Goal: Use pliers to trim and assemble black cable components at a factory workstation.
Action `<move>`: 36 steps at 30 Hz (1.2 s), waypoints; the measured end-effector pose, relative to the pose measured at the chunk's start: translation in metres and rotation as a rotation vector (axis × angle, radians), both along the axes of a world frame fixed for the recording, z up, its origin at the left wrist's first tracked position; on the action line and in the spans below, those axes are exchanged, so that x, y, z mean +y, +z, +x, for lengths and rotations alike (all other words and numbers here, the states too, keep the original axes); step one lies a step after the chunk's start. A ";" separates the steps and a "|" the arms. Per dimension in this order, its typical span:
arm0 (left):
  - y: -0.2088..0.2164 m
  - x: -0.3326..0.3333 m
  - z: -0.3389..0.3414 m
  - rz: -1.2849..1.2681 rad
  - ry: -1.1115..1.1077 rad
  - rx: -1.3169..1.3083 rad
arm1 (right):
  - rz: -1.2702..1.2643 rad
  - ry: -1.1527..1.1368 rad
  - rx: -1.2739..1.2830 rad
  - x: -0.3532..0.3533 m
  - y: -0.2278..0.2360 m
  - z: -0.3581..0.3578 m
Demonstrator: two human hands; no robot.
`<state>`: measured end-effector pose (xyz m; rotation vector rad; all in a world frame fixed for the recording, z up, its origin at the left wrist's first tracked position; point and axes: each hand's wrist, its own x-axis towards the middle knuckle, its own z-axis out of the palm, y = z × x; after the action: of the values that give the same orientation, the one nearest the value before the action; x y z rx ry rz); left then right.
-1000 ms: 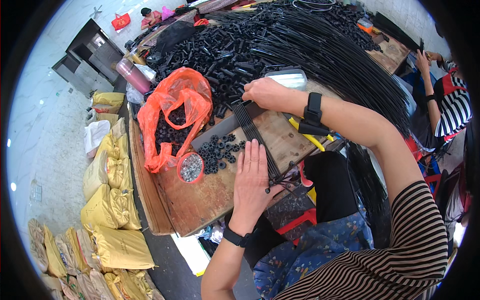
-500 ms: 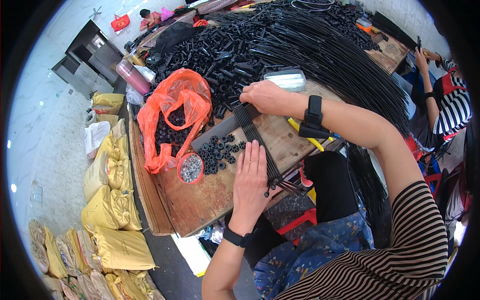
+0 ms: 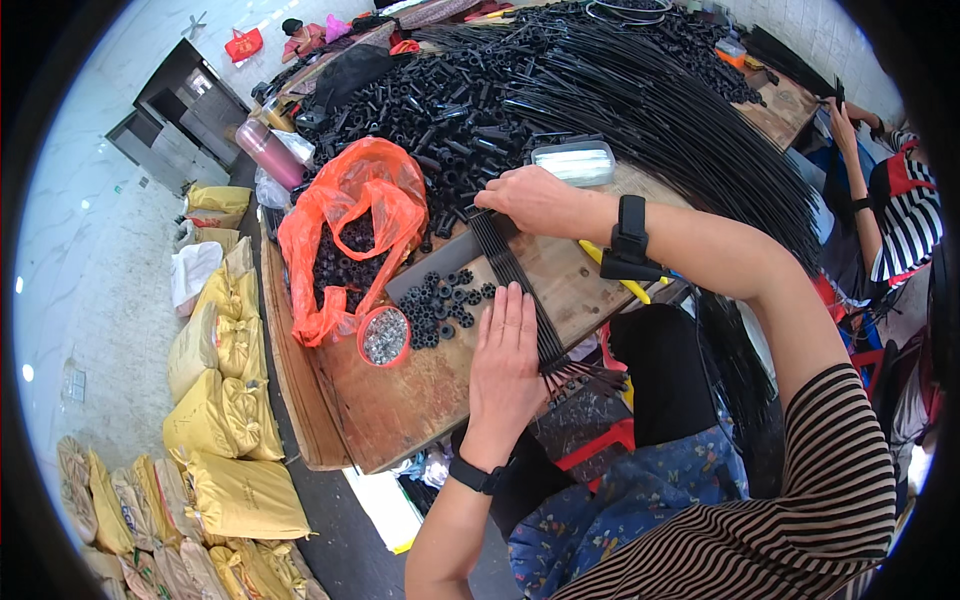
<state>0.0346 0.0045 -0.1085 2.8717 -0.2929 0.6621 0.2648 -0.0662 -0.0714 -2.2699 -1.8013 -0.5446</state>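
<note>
A flat row of thin black rods (image 3: 510, 267) lies slantwise across the wooden table (image 3: 390, 425), its near ends fanning out past the front edge. My left hand (image 3: 508, 350) rests flat along the row's left side, fingers stretched out and close together. At the far end, my right hand (image 3: 540, 200) is closed, its fingertips pinched at the rod ends; what exactly lies under them is partly hidden. Left of the rods is a cluster of small black ribbed caps (image 3: 435, 305), next to a red bowl (image 3: 406, 350) of small shiny clear or metallic pieces.
A grey bar (image 3: 435, 262) lies behind the caps. An orange plastic bag (image 3: 385, 170) holds black parts. Farther back are heaped black tubes (image 3: 455, 120), long black rods (image 3: 680, 140) and a clear box (image 3: 575, 162). Yellow-handled pliers (image 3: 632, 287) lie right. Another person's arm (image 3: 850, 150) is far right.
The near ends of the rods have shifted and fan out farther to the right. Both hands keep nearly the same places; the whole view has moved slightly.
</note>
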 end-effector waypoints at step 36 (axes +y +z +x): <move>0.002 -0.002 -0.002 -0.058 0.000 0.013 | -0.017 0.015 -0.069 -0.008 0.001 0.012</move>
<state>0.0325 0.0020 -0.1069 2.8199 -0.2678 0.6407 0.2772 -0.0739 -0.0700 -2.2731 -1.8602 -0.6139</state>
